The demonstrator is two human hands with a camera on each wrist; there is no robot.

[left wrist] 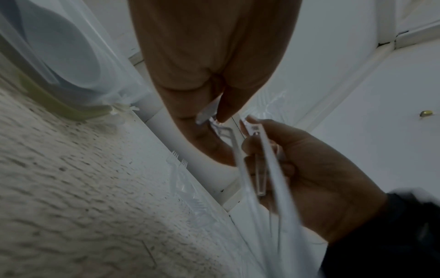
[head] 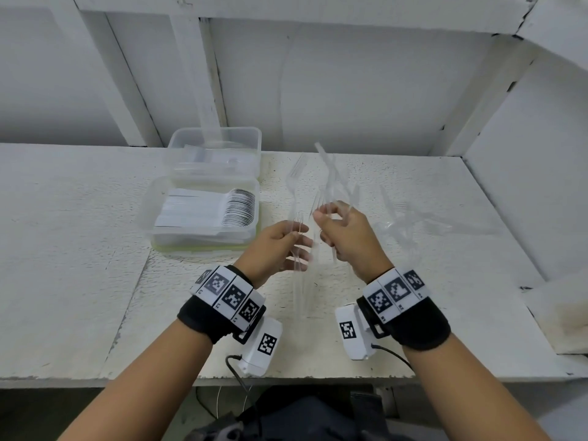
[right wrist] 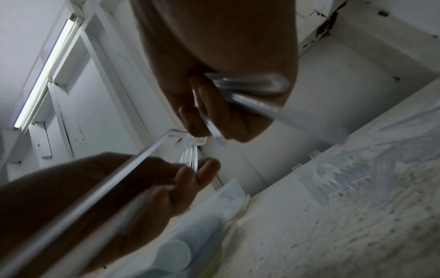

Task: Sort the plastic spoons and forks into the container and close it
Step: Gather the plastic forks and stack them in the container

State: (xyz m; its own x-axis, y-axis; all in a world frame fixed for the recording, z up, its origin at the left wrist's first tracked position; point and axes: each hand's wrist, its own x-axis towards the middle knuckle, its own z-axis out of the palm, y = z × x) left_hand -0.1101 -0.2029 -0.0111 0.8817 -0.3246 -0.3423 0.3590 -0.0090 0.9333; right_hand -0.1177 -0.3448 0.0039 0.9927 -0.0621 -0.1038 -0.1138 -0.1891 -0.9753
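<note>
Midway above the white surface [head: 95,249], both hands hold clear plastic forks
Left hand [head: 280,246] has thumb and fingers curled round a few forks [head: 297,237], prongs up; right hand [head: 346,240] pinches more forks [head: 331,179] fanned upward. Open container [head: 203,214] sits left of the hands near the back wall, spoons [head: 238,206] stacked in its front half, open room on the surface toward the front edge. Loose forks [head: 394,211] lie on crinkled wrap at right. Only the right wrist view shows a ceiling light [right wrist: 45,75]. Wristband markers carry no readable writing
</note>
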